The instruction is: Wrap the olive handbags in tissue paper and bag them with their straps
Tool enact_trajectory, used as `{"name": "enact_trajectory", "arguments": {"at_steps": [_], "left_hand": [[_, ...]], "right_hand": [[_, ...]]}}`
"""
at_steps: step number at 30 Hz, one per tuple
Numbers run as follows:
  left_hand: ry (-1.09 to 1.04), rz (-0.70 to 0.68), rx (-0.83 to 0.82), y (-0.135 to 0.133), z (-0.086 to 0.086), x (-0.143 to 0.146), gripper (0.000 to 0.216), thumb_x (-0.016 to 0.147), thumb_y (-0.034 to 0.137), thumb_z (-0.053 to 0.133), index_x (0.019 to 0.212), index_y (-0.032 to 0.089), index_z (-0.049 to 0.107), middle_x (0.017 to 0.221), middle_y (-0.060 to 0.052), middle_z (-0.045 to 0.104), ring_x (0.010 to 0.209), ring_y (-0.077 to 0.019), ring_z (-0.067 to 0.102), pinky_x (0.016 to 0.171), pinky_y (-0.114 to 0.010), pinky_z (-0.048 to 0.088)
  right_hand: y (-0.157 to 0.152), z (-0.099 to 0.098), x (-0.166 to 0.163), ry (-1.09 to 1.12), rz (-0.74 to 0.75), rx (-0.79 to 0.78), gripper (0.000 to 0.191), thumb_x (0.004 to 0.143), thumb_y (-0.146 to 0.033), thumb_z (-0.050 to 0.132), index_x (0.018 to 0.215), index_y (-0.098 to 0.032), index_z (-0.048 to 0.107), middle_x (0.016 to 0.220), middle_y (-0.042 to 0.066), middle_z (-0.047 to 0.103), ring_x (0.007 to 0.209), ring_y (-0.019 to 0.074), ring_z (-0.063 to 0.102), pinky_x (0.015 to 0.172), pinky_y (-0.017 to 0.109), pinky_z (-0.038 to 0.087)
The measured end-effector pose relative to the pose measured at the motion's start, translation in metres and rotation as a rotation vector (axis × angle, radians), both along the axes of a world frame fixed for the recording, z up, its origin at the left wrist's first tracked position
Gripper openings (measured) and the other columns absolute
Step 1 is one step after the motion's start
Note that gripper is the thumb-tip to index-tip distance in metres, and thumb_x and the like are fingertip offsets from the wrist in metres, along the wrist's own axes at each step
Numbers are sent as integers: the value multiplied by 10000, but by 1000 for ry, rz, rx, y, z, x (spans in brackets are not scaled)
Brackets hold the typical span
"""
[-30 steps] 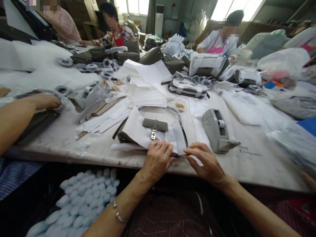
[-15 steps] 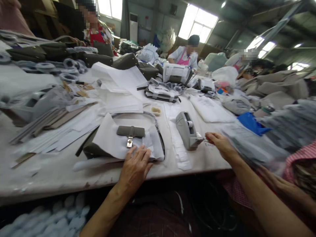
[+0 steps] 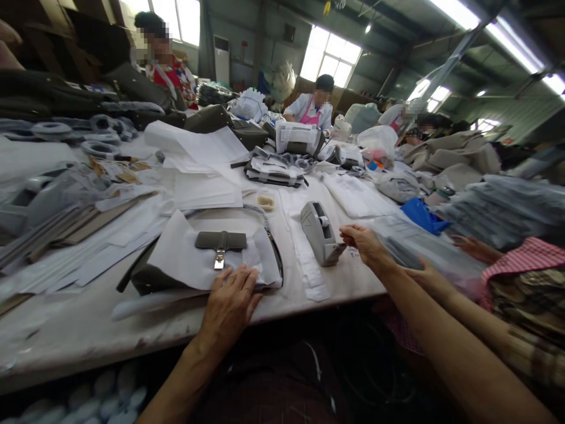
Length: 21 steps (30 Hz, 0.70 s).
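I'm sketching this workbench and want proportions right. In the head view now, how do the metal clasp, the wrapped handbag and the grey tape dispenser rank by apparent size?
Largest to smallest:
1. Wrapped handbag
2. Grey tape dispenser
3. Metal clasp

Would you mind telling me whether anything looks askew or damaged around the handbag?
Nothing looks clearly damaged. The paper strips left of the handbag lie fanned unevenly, overlapping at different angles, so they look untidy.
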<state>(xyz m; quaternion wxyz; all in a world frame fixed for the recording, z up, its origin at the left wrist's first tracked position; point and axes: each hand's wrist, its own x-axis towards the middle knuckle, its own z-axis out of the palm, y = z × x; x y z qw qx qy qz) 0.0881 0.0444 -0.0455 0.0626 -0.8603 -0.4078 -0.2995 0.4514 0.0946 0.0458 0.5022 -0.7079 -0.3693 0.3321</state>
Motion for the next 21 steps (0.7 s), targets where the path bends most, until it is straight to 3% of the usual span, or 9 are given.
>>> {"name": "enact_trajectory", "arguments": {"at_steps": [3, 9, 12, 15, 18, 21], "left_hand": [[-13, 2, -30, -1, 2, 1, 315, 910, 167, 569, 1224, 152, 558, 1198, -128, 673, 1136, -283, 623, 1013, -467, 399], [-40, 11, -113, -5, 4, 3, 390, 878, 194, 661, 1241, 151, 526, 1215, -121, 660, 1181, -278, 594, 1050, -470, 363], [-47, 24, -147, -7, 4, 4, 428, 871, 240, 697, 1248, 144, 518, 1228, -129, 649, 1192, -274, 581, 1063, -463, 343], [-49, 32, -170, -7, 4, 5, 447, 871, 277, 708, 1249, 132, 518, 1226, -132, 646, 1203, -270, 569, 1064, -460, 337], [-46, 34, -178, -7, 4, 5, 457, 882, 290, 695, 1265, 125, 509, 1232, -130, 640, 1214, -268, 558, 1066, -464, 335], [-49, 38, -165, -7, 4, 4, 408, 913, 265, 642, 1270, 120, 507, 1219, -127, 643, 1214, -260, 556, 1071, -462, 334]], "right_hand": [[-23, 0, -2, -12, -7, 49, 251, 574, -370, 779, 647, -184, 627, 601, -4, 613, 526, 107, 506, 512, 244, 433], [-67, -44, 3, -95, -101, -94, 262, 477, -379, 765, 506, -182, 594, 484, 5, 536, 438, 119, 441, 393, 258, 355], [-70, -39, 2, -246, -28, -113, 277, 523, -422, 776, 565, -170, 669, 525, 38, 596, 483, 159, 507, 436, 289, 423], [-54, -5, -32, -385, 309, -58, 305, 658, -481, 757, 635, -183, 695, 609, 34, 637, 584, 177, 569, 541, 294, 483], [-21, 34, -96, -487, 764, -131, 259, 781, -449, 701, 744, -194, 718, 657, 13, 656, 603, 160, 573, 553, 265, 457], [20, 52, -162, -668, 1226, -191, 139, 812, -324, 655, 754, -216, 722, 718, -17, 695, 688, 155, 610, 638, 253, 455]]}}
